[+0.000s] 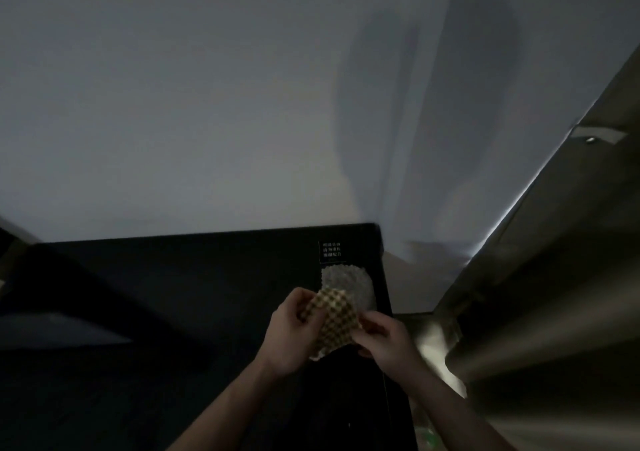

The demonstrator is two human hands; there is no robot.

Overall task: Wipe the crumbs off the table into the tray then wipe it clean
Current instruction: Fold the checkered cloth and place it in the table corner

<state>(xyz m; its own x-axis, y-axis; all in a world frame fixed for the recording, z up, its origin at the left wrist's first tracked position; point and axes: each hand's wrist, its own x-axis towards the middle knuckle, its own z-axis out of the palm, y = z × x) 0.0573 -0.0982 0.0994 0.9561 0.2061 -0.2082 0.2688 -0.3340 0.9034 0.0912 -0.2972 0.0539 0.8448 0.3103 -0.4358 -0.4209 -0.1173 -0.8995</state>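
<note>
A checked brown-and-cream cloth [335,319] hangs above the right part of the black table [173,312]. My left hand [289,332] grips its left edge and my right hand [381,338] pinches its right edge. Behind the cloth, near the table's far right corner, a pale round scalloped piece [349,282] lies flat; I cannot tell what it is. In this dim view I make out neither crumbs nor a tray.
A small dark sign with white lettering [331,251] lies near the far right corner. A grey wall [207,104] rises right behind the table. A curtain [554,277] hangs at the right, with a bright slit along its edge.
</note>
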